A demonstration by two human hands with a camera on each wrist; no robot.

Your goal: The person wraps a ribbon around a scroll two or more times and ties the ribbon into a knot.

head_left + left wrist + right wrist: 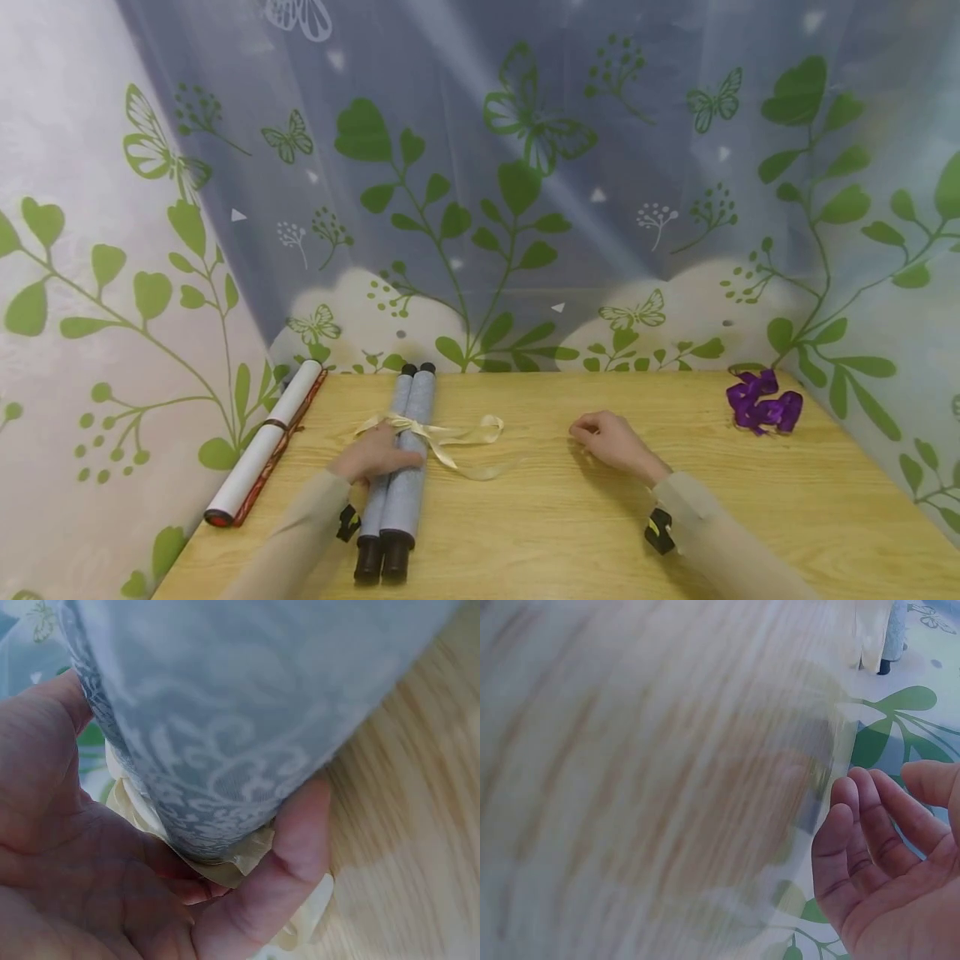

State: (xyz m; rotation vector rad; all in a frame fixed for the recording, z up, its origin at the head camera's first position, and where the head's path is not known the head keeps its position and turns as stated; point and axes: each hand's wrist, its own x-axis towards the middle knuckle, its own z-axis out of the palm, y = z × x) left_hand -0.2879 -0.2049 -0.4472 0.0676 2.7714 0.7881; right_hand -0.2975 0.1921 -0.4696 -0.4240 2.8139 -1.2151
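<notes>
A blue-grey scroll (411, 500), wound into two rolls side by side with dark knobs at the ends, lies on the table left of the middle. Around it runs a cream ribbon (448, 436), tied in a bow with loose tails trailing right. My left hand (377, 454) grips the scroll just below the bow. Up close in the left wrist view, thumb and fingers curl round the patterned scroll (225, 742), near the ribbon (217, 870). Off to the right, my right hand (617, 444) is held over the table, fingers loosely bent, holding nothing.
A white roll (258, 458) with a dark band and a red strip along its side lies at the table's left edge. Crumpled purple ribbon (765, 408) sits at the back right. A leaf-patterned curtain (525, 250) hangs behind the wooden table (555, 533).
</notes>
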